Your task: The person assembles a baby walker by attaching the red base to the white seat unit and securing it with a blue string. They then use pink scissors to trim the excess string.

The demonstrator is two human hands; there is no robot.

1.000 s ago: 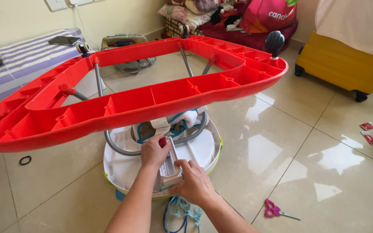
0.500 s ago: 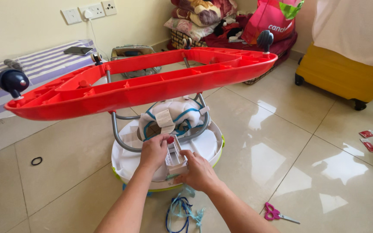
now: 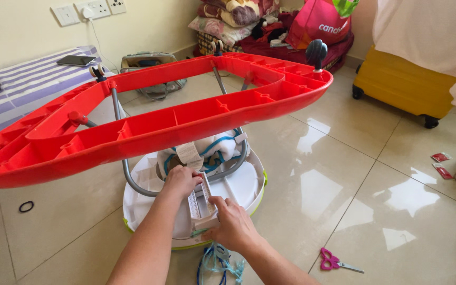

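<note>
A: Where are the hands?

B: Both are low in the near middle of the scene, under the near edge of the big red plastic frame [image 3: 149, 124], which is tilted, its far right corner highest. They work on a white notched bracket [image 3: 200, 198] that stands on the white round tray [image 3: 246, 184] of an upturned baby walker on the tiled floor [image 3: 376, 174].

A: How is the left hand [image 3: 181, 181] set?

B: Its fingers are curled down over the far top of the bracket, nearly closed, knuckles toward the camera. It looks pressed onto the part; whether the fingertips wrap behind it I cannot tell.

A: And the right hand [image 3: 231, 223]?

B: It sits just near and right of the bracket. Fingers bent, thumb and forefinger pinching the bracket's lower right edge, the gap between them narrow. It has hold of that edge and nothing else.

A: What lies around them?

B: Grey metal tubes [image 3: 125, 169] rise from the tray to the frame. A white and blue fabric seat [image 3: 215, 150] bunches just beyond the left hand. A tangle of blue cord [image 3: 217, 264] lies on the floor nearest the camera, just beside the right wrist. Pink-handled scissors [image 3: 336, 261] rest to the right, well apart from the hands. A small black ring [image 3: 26, 206] lies on the left. A yellow wheeled box [image 3: 402, 84] stands far right.
</note>
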